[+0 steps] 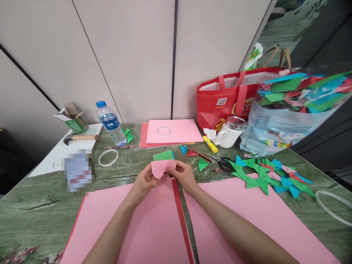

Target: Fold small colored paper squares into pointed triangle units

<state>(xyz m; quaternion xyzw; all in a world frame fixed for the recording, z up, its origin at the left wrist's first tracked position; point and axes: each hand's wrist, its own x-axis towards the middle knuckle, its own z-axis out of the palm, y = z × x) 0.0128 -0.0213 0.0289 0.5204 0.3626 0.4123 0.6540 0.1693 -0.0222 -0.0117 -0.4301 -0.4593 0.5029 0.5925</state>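
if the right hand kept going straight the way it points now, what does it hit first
The right hand points left and slightly away, so it would first meet the pink paper piece it already pinches, then the left hand. The depth is hard to judge.

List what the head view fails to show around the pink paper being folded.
- Pink paper piece: its fold lines, covered by the left hand and right hand.
- Pixelated patch: blurred, contents unreadable.
- Water bottle label: too small.
- Tape ring: cut off at the right edge.
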